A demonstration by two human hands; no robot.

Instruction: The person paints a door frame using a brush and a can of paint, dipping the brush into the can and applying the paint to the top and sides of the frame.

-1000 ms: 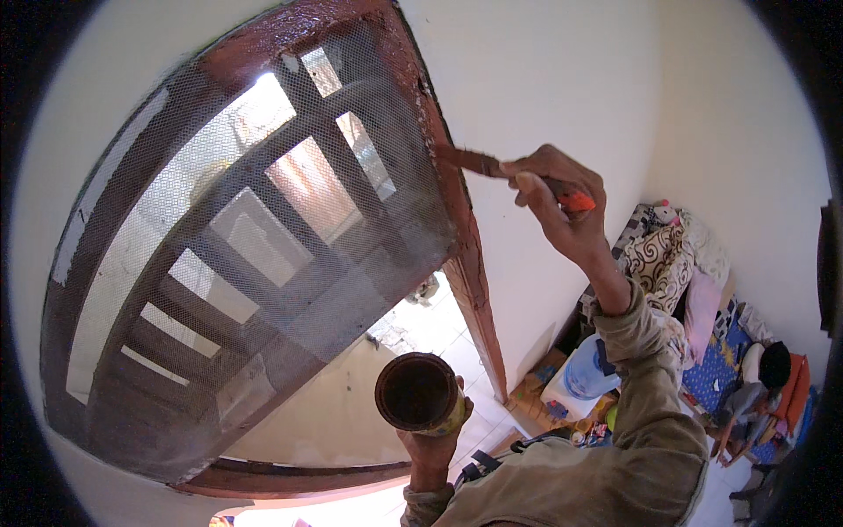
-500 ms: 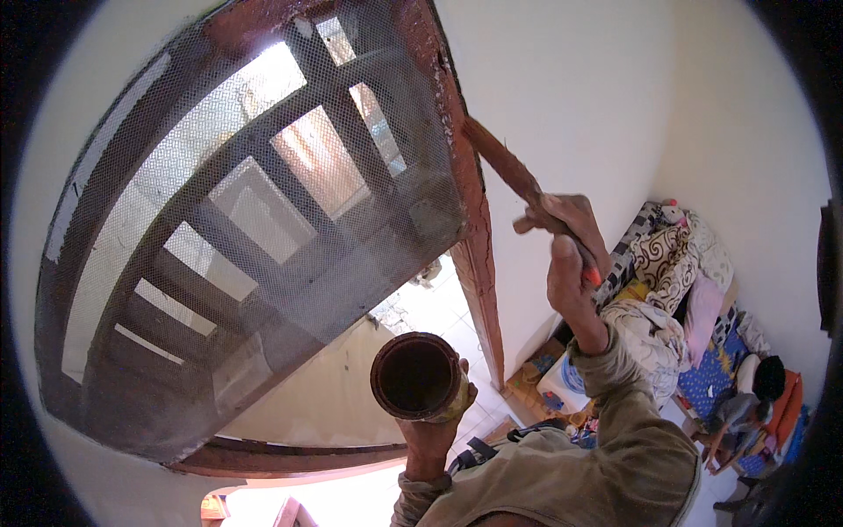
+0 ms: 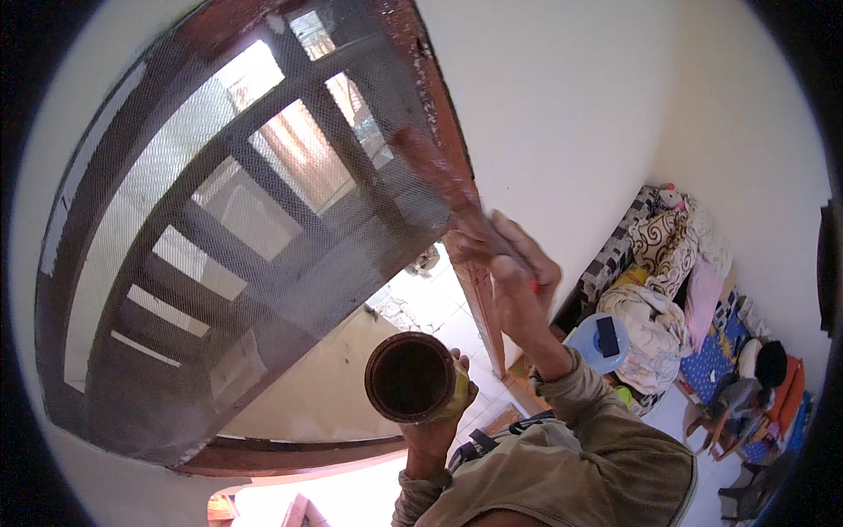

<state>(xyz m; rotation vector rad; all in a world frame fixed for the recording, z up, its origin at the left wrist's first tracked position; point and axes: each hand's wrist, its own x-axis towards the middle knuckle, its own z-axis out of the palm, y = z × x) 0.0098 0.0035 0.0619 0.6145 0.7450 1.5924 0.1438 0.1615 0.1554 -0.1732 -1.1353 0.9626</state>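
Note:
My right hand (image 3: 514,281) grips a paintbrush (image 3: 443,180) whose brown-coated bristles lie against the reddish-brown window frame (image 3: 421,79), near its right upright. My left hand (image 3: 439,413) holds up a round paint can (image 3: 410,378), its dark open mouth turned toward me, just below the window. Wire mesh (image 3: 202,228) and dark bars fill the window opening. The brush is blurred by motion.
A white wall (image 3: 571,114) stretches right of the window. Low on the right lie a heap of patterned bedding and pillows (image 3: 667,255), a blue plastic lid (image 3: 597,338) and scattered clothes (image 3: 746,386). Tiled floor shows below the window.
My right hand has swung the brush down and to the left along the frame's right upright. The can in my left hand has stayed almost where it was.

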